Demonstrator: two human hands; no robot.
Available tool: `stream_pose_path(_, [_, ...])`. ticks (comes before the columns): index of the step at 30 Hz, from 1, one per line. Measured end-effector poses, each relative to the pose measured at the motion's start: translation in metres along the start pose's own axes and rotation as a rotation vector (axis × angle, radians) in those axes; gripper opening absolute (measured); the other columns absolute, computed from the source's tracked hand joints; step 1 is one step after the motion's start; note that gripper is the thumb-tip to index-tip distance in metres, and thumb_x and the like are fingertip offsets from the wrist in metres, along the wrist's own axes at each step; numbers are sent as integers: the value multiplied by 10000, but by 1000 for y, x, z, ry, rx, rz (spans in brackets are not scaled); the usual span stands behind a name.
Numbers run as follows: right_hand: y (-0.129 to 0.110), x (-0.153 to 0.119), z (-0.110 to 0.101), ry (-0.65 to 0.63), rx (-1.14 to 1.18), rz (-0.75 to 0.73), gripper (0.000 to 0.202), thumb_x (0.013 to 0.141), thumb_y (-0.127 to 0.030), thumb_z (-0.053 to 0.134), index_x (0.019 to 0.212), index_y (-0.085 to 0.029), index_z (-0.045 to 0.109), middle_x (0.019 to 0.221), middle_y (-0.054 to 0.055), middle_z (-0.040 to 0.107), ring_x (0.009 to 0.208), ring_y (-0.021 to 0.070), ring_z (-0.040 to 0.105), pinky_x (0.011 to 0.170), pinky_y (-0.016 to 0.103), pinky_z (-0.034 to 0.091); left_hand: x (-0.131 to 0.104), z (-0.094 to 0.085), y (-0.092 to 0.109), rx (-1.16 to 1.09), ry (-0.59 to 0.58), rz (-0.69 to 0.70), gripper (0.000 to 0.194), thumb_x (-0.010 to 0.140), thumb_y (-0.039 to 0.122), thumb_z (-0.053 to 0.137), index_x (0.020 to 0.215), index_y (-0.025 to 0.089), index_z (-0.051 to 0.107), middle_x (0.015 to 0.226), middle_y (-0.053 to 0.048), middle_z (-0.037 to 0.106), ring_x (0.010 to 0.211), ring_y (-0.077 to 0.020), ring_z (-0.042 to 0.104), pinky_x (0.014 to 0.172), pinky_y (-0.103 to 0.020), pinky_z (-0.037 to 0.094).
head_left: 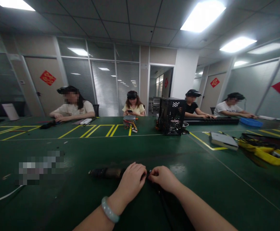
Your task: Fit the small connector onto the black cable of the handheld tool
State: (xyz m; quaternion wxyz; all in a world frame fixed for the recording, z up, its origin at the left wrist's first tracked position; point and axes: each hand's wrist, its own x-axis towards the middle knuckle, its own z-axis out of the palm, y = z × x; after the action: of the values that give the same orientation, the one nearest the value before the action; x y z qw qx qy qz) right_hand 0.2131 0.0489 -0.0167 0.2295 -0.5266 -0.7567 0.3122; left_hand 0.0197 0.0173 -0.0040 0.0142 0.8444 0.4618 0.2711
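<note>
A dark, long cylindrical tool (106, 172) with a narrow tip at its left end lies just above the green table, its exact kind unclear. My left hand (134, 178), with a pale bangle at the wrist, is closed around its right end. Close beside it, my right hand (164, 179) pinches the end of a black cable (162, 202) that runs down toward me. Fingertips of both hands nearly meet, and the small parts between them are mostly hidden.
A white cord (5, 196) leads to a blurred-out object at the left. Farther off stand a black computer case (171, 116), a power supply (129, 120), a silver drive-like box (223, 140), a yellow tool case (272, 155) and a blue tray (251, 122). Several people sit across the table.
</note>
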Motion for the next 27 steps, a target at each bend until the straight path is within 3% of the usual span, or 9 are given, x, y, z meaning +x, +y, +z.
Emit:
stream_pose_path(8, [-5,1,-2,-14,-5,8,154,787,-301,624,795,-194,735,714,4,706,640,134,610,550,202,363,4,-3,-2,-28,-64,-64,129,841,131,535,896,233,592,976,2,634,947,-189,570,962,-400,392])
stream_pose_path(14, [-4,8,-3,-16,-5,19,154,797,-300,614,791,-208,738,703,-3,698,632,128,594,557,204,350,8,-3,-9,-33,-102,-89,146,858,160,548,940,263,612,1053,12,634,1010,-196,561,920,-370,402])
stream_pose_path(22, [-3,14,-3,-7,26,58,142,798,-288,617,789,-213,736,727,-2,706,647,128,611,565,201,358,13,0,-16,-55,-131,-153,167,854,211,563,1005,270,602,1077,8,640,1011,-209,572,893,-376,421])
stream_pose_path(27, [-4,13,0,9,23,72,119,801,-260,611,784,-220,723,749,-10,708,663,130,623,579,201,369,13,3,-17,-55,-128,-164,95,857,224,574,942,252,603,1051,0,646,1001,-208,574,917,-373,416])
